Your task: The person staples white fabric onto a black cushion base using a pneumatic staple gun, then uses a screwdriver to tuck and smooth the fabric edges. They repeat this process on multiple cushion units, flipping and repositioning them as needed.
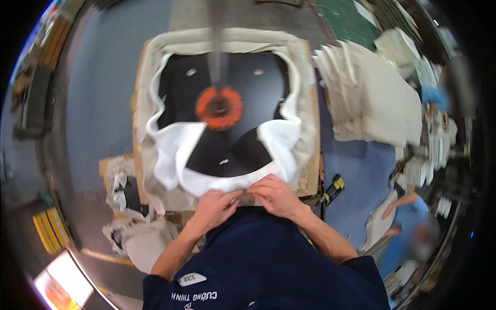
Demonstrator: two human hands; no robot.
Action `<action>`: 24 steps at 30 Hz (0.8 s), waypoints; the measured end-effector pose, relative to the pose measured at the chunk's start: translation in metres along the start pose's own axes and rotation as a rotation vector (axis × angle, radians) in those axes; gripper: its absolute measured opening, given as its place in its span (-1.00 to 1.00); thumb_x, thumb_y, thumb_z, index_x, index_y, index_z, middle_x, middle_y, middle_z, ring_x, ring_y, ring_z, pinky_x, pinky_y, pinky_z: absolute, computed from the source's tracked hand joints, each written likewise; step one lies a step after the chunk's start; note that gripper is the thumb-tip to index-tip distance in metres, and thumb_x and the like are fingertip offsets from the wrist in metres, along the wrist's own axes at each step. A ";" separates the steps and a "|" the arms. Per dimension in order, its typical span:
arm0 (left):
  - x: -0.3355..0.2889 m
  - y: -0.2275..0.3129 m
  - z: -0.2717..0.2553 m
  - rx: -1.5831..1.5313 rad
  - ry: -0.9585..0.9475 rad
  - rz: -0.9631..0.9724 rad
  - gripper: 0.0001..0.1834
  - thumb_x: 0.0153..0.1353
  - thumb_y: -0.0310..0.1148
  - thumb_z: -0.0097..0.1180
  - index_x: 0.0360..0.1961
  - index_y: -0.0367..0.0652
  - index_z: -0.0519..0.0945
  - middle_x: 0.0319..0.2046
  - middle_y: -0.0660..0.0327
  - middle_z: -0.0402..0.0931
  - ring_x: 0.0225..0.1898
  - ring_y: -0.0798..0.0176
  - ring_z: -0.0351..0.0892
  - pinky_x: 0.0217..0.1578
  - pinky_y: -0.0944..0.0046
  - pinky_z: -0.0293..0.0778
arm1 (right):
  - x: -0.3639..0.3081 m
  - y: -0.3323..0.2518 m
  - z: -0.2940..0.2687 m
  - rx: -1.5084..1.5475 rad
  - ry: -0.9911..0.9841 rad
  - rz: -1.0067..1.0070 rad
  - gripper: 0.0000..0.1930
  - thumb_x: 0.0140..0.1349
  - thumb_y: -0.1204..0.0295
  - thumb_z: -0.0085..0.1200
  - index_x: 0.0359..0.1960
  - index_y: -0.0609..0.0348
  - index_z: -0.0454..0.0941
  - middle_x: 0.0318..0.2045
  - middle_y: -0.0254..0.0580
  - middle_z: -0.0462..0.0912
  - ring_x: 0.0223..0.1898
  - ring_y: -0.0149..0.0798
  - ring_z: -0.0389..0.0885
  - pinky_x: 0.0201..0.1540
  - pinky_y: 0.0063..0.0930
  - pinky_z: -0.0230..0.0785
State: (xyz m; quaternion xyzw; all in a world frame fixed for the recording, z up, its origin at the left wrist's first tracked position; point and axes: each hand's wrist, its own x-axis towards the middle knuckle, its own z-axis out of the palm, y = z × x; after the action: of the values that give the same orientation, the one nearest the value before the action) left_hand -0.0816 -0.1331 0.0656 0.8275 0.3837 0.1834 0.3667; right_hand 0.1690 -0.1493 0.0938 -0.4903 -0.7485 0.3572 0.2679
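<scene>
Before me lies an upholstered piece: a glossy black panel (253,93) ringed by a rumpled white fabric lining (181,142) and a beige outer cover (150,98). A round orange disc (204,106) on a blurred vertical rod rests against or just above the panel; which one I cannot tell. At the near edge of the piece, my left hand (213,211) has its fingers pinched together. Close beside it, my right hand (276,196) pinches at the same edge, where white and beige cloth meet. Exactly what lies between the fingertips is too small to make out.
A stack of beige covers (372,95) lies on a blue surface at right, near a black-and-yellow tool (333,191). Cardboard and cloth scraps (126,194) sit at left. A person in blue (413,222) handles a beige piece (380,219) at lower right.
</scene>
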 end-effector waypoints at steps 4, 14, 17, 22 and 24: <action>0.033 0.041 0.002 -0.132 0.086 0.081 -0.72 0.20 -0.51 0.25 -0.05 -0.15 0.73 -0.34 0.18 0.66 -0.32 0.10 0.60 -0.26 0.15 0.50 | -0.055 0.020 -0.060 0.210 0.418 0.136 -0.82 0.30 0.52 0.21 -0.09 0.20 0.73 -0.13 -0.17 0.77 -0.17 -0.19 0.66 -0.06 -0.38 0.51; 0.209 0.181 0.113 0.138 -0.441 -0.069 -0.33 0.11 -0.45 0.33 0.31 -0.16 0.51 0.26 -0.02 0.49 -0.19 -0.05 0.68 -0.17 0.08 0.63 | -0.441 0.376 0.005 0.110 1.013 1.709 -0.51 0.41 0.35 0.09 0.33 0.26 0.45 -0.09 -0.04 0.76 -0.22 -0.04 0.68 -0.05 -0.13 0.56; 0.213 0.158 0.138 0.433 -0.665 -0.194 -0.32 0.17 -0.42 0.29 0.36 -0.12 0.45 0.48 -0.02 0.27 -0.25 -0.05 0.74 -0.23 0.04 0.67 | -0.445 0.413 0.022 0.061 1.064 1.769 -0.32 0.26 0.40 0.17 0.43 0.27 0.31 0.05 0.24 0.66 0.06 0.37 0.59 0.25 0.15 0.37; 0.249 0.182 0.159 0.620 -0.794 -0.221 -0.31 0.19 -0.44 0.27 0.38 -0.09 0.44 0.50 -0.02 0.23 -0.07 -0.12 0.73 -0.15 -0.01 0.68 | -0.416 0.441 -0.001 -0.026 0.941 1.842 0.03 0.20 0.41 0.28 0.62 0.17 -0.15 0.24 0.24 0.46 0.22 0.29 0.45 0.29 0.06 0.35; 0.264 0.186 0.166 0.625 -0.852 -0.151 -0.32 0.19 -0.43 0.27 0.38 -0.08 0.44 0.45 -0.01 0.30 -0.01 -0.11 0.70 -0.10 -0.02 0.66 | -0.411 0.456 -0.013 0.039 0.976 1.832 0.05 0.21 0.42 0.27 0.63 0.16 -0.20 0.22 0.22 0.46 0.20 0.27 0.46 0.28 0.04 0.37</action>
State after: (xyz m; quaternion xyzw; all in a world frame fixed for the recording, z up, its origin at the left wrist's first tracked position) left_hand 0.2776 -0.0886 0.1006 0.8684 0.2958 -0.3188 0.2382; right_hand 0.5808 -0.4062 -0.2824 -0.9583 0.1066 0.1986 0.1756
